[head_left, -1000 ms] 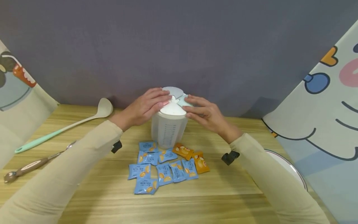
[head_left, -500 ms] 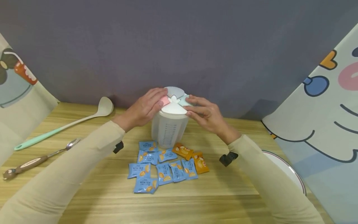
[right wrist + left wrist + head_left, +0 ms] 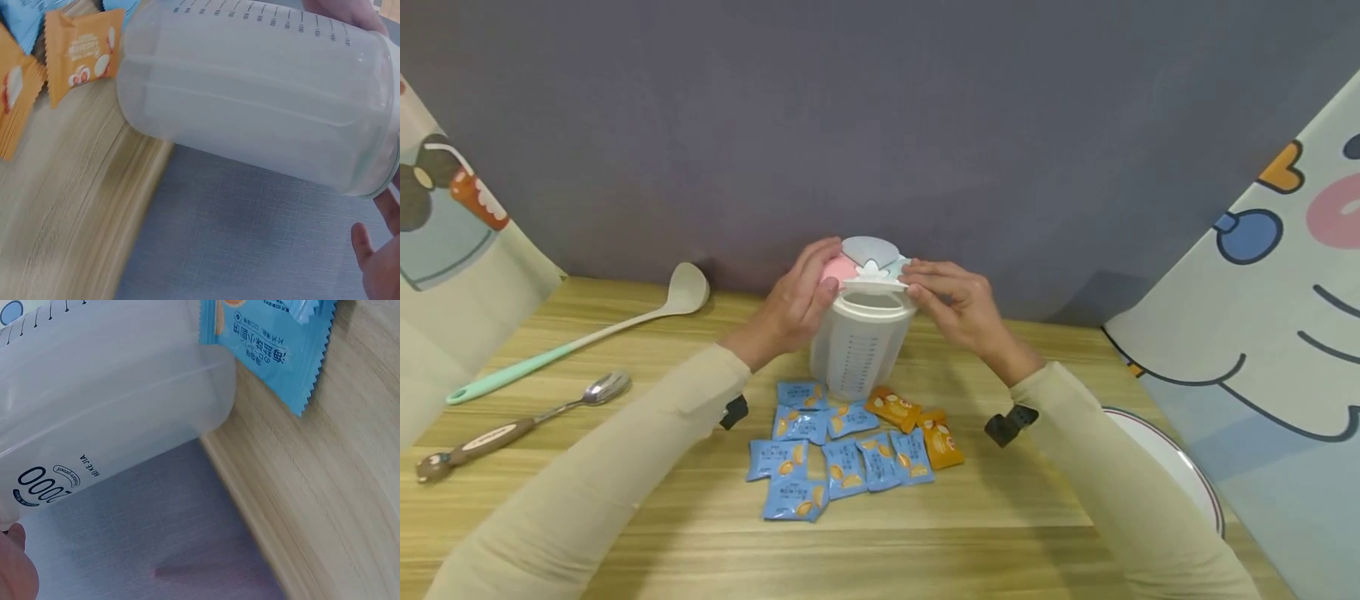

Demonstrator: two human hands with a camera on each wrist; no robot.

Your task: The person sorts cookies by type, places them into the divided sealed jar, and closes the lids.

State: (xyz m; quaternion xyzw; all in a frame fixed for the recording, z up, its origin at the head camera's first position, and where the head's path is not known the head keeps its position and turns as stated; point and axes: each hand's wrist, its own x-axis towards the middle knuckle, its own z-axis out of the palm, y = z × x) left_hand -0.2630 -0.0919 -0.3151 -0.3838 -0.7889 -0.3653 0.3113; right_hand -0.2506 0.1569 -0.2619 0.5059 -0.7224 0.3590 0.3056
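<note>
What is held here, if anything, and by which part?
The container, by its lid: left hand at the pink side, right hand at the mint side. Whether the right pinches the raised white flap cannot be told.

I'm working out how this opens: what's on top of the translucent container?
A lid; its white front flap is tilted up over an opening. The left hand covers part of the pink flap, the right hand part of the pale green flap.

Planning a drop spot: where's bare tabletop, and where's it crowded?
Bare: near strip of tabletop below the blue packets, between the left sleeve and right sleeve; also right of the orange packets, short of that sleeve. Crowded: directly in front of the container, packets bunched; far left, ladle and spoon.
</note>
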